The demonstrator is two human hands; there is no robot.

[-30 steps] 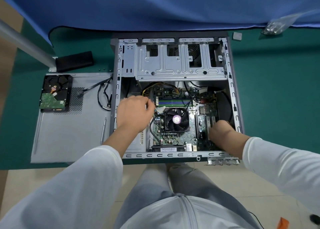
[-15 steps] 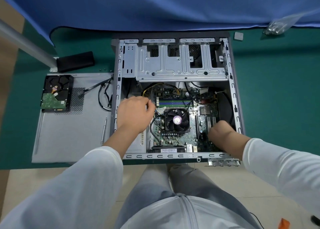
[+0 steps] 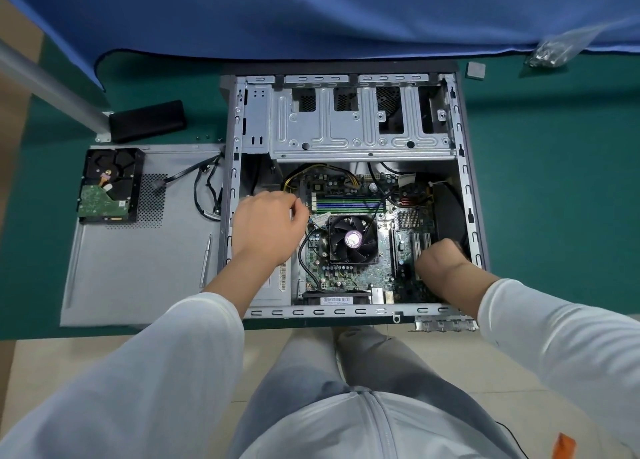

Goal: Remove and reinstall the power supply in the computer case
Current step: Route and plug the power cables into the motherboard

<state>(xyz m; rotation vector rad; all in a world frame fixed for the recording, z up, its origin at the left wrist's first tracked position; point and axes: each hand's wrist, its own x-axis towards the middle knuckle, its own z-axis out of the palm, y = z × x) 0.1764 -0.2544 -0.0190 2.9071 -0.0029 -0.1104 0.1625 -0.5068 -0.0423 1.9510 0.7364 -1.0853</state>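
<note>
Head view: your left hand (image 3: 268, 228) rests curled over the power supply (image 3: 273, 285), its grip unclear. Your right hand (image 3: 441, 261), fingers hidden, reaches into the computer case (image 3: 464, 181) right of the CPU fan (image 3: 351, 238).

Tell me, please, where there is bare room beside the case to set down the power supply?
The side panel is bare below the hard drive, left of the pen. The green mat right of the computer case is free. Inside is crowded.

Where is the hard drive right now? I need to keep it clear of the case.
In the head view the hard drive lies outside the computer case, to its left, on the far corner of the removed side panel.
</note>
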